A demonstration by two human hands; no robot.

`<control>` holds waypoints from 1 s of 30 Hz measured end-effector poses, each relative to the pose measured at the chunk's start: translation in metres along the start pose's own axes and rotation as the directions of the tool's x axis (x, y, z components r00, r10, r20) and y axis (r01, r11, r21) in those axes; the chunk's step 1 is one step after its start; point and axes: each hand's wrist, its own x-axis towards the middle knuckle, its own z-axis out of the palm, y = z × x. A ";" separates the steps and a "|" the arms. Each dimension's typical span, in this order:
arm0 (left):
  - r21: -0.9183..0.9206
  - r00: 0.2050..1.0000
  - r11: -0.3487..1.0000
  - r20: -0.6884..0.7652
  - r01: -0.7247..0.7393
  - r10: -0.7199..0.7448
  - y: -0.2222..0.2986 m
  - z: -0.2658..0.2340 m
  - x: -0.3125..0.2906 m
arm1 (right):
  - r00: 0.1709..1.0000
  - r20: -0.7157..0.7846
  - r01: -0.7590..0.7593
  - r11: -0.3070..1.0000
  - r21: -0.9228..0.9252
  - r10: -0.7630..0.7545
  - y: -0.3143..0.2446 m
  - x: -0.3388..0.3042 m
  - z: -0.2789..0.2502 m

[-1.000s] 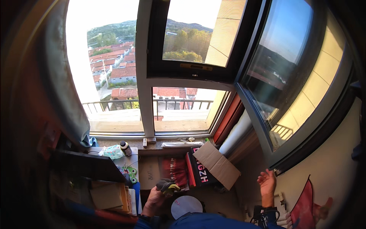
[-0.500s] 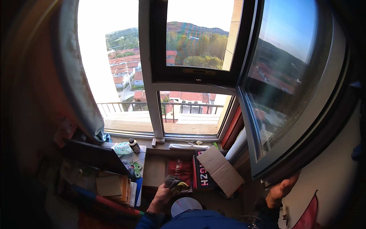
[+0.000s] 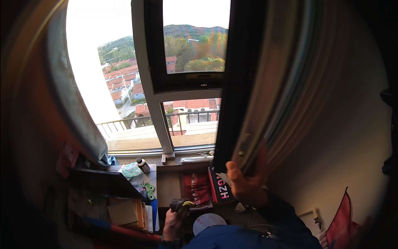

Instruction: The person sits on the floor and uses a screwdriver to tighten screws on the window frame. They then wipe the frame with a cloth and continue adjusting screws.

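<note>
My left hand [image 3: 171, 227] is closed around a bunched dark grey and yellow cloth [image 3: 180, 206], low at the front. Higher up on the right, my right hand [image 3: 248, 186] holds the lower part of an open window sash [image 3: 253, 124]. Its thumb points up on the near side, while the other fingers are partly hidden and blurred against the sash. The sash stands almost edge-on to me, and a metal lock fitting [image 3: 241, 152] shows on its edge. Behind it is the dark window frame [image 3: 186, 85] with a pane above and below.
On the left, a dark monitor [image 3: 103, 179] stands by a white desk corner with a dark bottle [image 3: 143, 165]. Papers and folders [image 3: 124, 212] lie below it. A red bag [image 3: 195, 189] and a black box with pink lettering [image 3: 220, 189] sit under the sill. A round white lid [image 3: 208, 222] is near my body.
The sash has swung left toward the frame, from showing its glass to nearly edge-on. My right hand has moved left and up with it. My left hand still holds the cloth.
</note>
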 end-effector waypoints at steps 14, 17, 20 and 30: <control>-0.137 0.990 0.990 -0.140 -0.027 0.008 -0.001 -0.027 -0.034 | 0.929 0.035 0.369 0.921 -0.129 -0.367 0.098 0.057 0.179; -0.060 0.988 0.995 -0.143 -0.076 0.067 0.000 -0.032 -0.047 | 0.929 0.057 0.370 0.919 -0.135 -0.366 0.118 0.070 0.203; -0.048 0.982 0.993 -0.163 -0.104 0.095 -0.003 -0.038 -0.056 | 0.923 0.093 0.384 0.900 -0.205 -0.373 0.135 0.082 0.220; -0.085 0.973 0.988 -0.205 -0.129 0.109 -0.002 -0.044 -0.055 | 0.940 0.249 0.335 0.762 -0.554 -0.233 0.181 0.125 0.263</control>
